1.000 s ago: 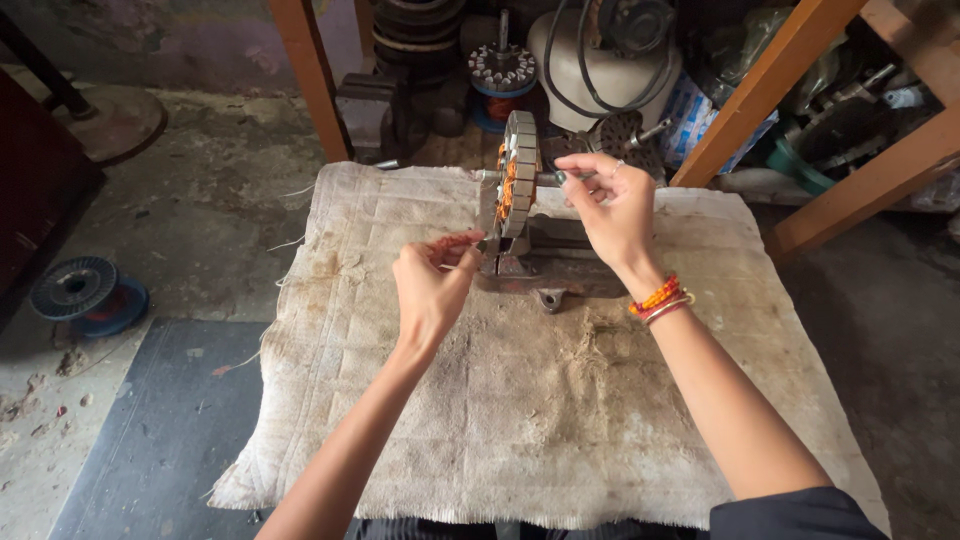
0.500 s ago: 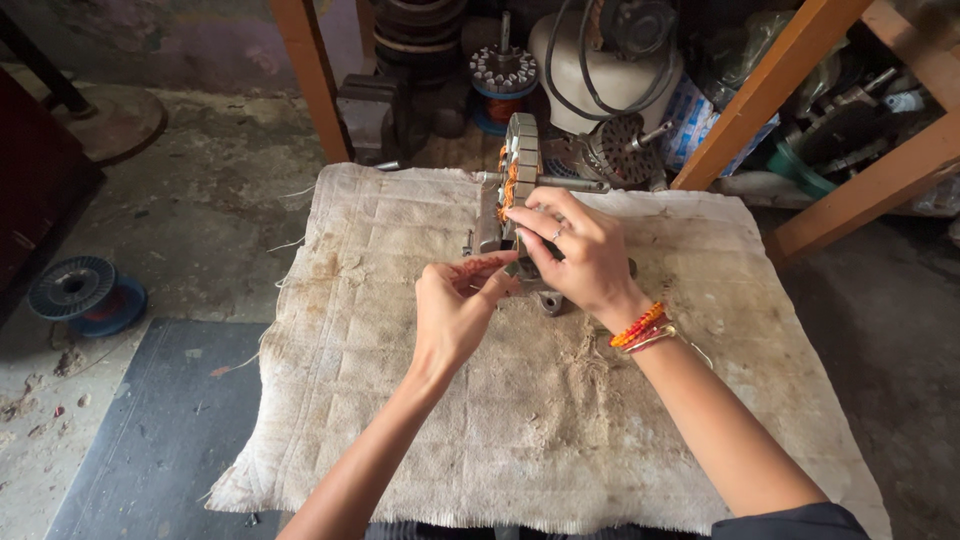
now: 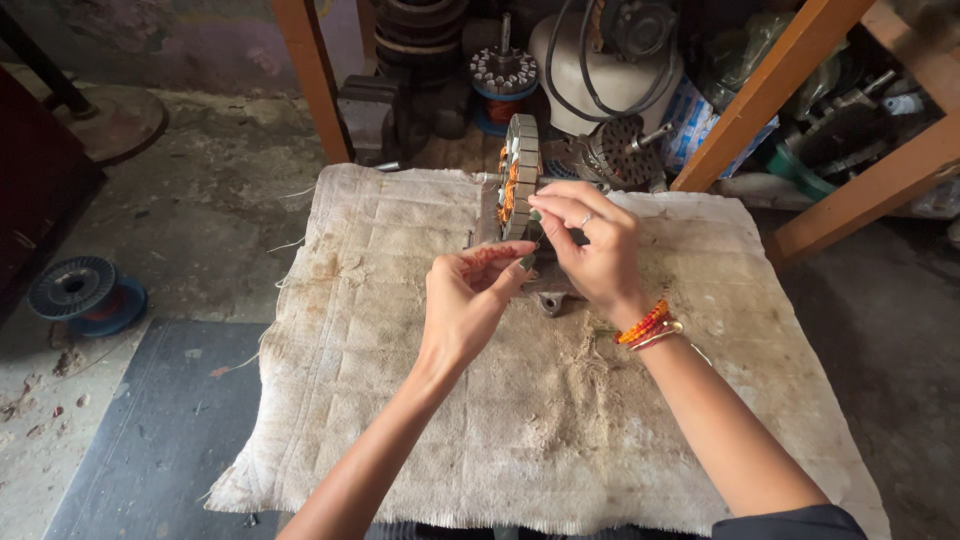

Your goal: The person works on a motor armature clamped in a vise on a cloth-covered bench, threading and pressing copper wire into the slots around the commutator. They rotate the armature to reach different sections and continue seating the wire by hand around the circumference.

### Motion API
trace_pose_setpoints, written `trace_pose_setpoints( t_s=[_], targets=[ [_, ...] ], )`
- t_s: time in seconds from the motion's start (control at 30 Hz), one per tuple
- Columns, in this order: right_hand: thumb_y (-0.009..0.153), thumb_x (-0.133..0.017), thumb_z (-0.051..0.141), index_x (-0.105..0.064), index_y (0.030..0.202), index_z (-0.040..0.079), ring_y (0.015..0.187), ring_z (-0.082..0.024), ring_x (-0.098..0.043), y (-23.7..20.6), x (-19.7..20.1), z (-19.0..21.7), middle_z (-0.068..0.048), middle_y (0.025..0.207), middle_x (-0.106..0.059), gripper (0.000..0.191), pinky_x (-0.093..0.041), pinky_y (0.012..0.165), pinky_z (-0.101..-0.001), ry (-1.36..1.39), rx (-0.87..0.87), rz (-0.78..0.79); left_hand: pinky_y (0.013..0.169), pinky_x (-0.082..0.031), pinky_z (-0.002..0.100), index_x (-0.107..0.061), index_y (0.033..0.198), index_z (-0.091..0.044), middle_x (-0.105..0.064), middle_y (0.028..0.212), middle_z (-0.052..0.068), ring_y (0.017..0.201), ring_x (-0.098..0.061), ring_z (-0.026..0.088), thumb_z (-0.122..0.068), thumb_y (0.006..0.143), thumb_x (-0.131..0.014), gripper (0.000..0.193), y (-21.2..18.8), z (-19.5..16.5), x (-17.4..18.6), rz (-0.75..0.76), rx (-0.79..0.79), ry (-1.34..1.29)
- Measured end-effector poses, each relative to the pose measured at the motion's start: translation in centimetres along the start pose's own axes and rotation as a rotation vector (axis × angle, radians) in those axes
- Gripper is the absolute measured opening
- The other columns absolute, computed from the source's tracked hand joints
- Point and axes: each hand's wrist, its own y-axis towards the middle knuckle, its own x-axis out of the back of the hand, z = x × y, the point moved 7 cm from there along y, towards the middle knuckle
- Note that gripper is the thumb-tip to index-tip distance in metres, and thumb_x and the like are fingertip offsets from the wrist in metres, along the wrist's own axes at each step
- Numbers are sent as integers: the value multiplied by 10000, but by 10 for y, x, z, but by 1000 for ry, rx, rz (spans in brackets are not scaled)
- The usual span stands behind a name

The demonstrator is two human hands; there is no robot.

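Note:
A round metal stator ring (image 3: 518, 170) with orange copper windings stands on edge in a small metal vise (image 3: 548, 292) on a cloth-covered table (image 3: 400, 400). My right hand (image 3: 590, 250), with orange bangles at the wrist, pinches something thin at the ring's lower right edge. My left hand (image 3: 470, 300) is just below it, fingertips pinched together near the ring's bottom. Whatever is pinched is too fine to see clearly; it looks like wire.
Orange wooden legs (image 3: 310, 80) and slanted beams (image 3: 770, 90) frame the table's far side. Motor parts, a white housing (image 3: 600, 60) and another stator (image 3: 503, 70) lie on the floor behind. A blue wire spool (image 3: 85, 292) sits on the floor at left.
My right hand swung from the ring's right side down in front of the vise, then back up to the ring's edge. My left hand moved right and up to meet it.

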Motion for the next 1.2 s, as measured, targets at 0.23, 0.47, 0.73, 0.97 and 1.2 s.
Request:
trace_pose_setpoints(
  t_s=[0.23,0.47,0.73,0.97,1.2],
  targets=[
    [1002,-691,52,-763,1095,29,877,-109,-676,4,0,-15,-69,1072,-723,120,-540,720,-232,135,-151,-59,731,-590,233,-757,1178,-19,-804,968,90,868,-747,103,-62,917,-674,278,12,-19,2,-7,-114,-66],
    [1002,-691,78,-769,1059,38,831,-91,-680,5,-8,-13,-42,1016,-749,105,-514,668,-224,138,-190,8,669,-642,267,-739,1177,-21,-795,936,93,864,-769,107,-81,916,-657,280,13,-15,7,19,-67,-133],
    [972,-702,27,-762,1070,30,815,-114,-667,0,-13,-2,-55,974,-735,115,-510,688,-234,125,-153,80,635,-575,285,-774,1117,-40,-795,860,72,706,-709,96,-252,900,-655,325,45,-7,30,-194,-105,179],
    [945,-703,-25,-745,1081,0,802,-120,-659,-1,-14,-1,-64,962,-715,144,-512,671,-241,161,-164,96,665,-554,242,-791,989,-14,-793,802,73,713,-702,80,-263,819,-708,313,72,-16,20,-161,-46,210],
    [941,-708,-28,-745,1076,6,793,-117,-660,-1,-14,0,-60,968,-720,143,-515,665,-243,176,-148,84,686,-555,252,-752,1009,-64,-790,777,47,707,-728,100,-302,719,-734,376,85,-14,19,-88,53,312]
  ],
)
